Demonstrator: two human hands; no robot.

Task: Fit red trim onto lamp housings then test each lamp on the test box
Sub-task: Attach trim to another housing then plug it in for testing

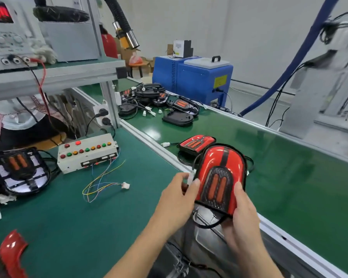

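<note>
A: Where's the lamp (219, 177) now?

B: Up off the bench, well to the right of the test box (87, 152), red trim already on. The right hand (242, 215) grips its lower right edge, thumb on the face. The left hand (178, 199) pinches something white at its left edge, probably the lamp's plug.

A: What could go wrong?

B: The box's own connector (125, 185) lies loose, right of and nearer than the box. I'd guess a skewed mating could bend pins, or the lamp's dangling black cable could snag
</note>
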